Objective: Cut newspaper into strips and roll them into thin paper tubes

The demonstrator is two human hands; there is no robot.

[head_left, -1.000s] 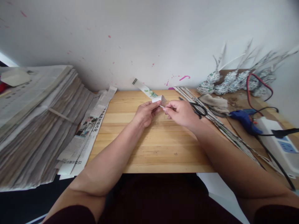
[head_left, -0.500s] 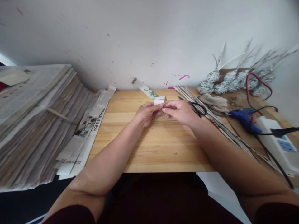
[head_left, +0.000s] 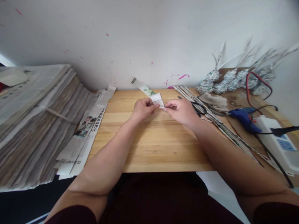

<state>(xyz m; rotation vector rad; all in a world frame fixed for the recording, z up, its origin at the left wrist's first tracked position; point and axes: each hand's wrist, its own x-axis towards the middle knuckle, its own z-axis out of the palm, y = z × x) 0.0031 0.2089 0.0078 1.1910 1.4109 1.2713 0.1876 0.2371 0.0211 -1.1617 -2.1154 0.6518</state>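
A newspaper strip slants from the wall down to my hands, with a green leafy print along it and its near end curled over. My left hand pinches the left edge of that near end between thumb and fingers. On the other side, my right hand has its thumb and fingertips closed on the near corner of the strip. Both hands are just above the wooden board, close together. Black-handled scissors lie right beside my right hand, partly hidden behind it.
A tall stack of newspapers stands at the left, with cut newspaper strips beside it. To the right are thin rolled paper sticks, a cloth, a blue glue gun, a white power strip and woven paper figures.
The near end of the strip has turned and tilted, showing more of its face. My left hand has shifted slightly left, and the fingertips of both hands have moved farther apart.
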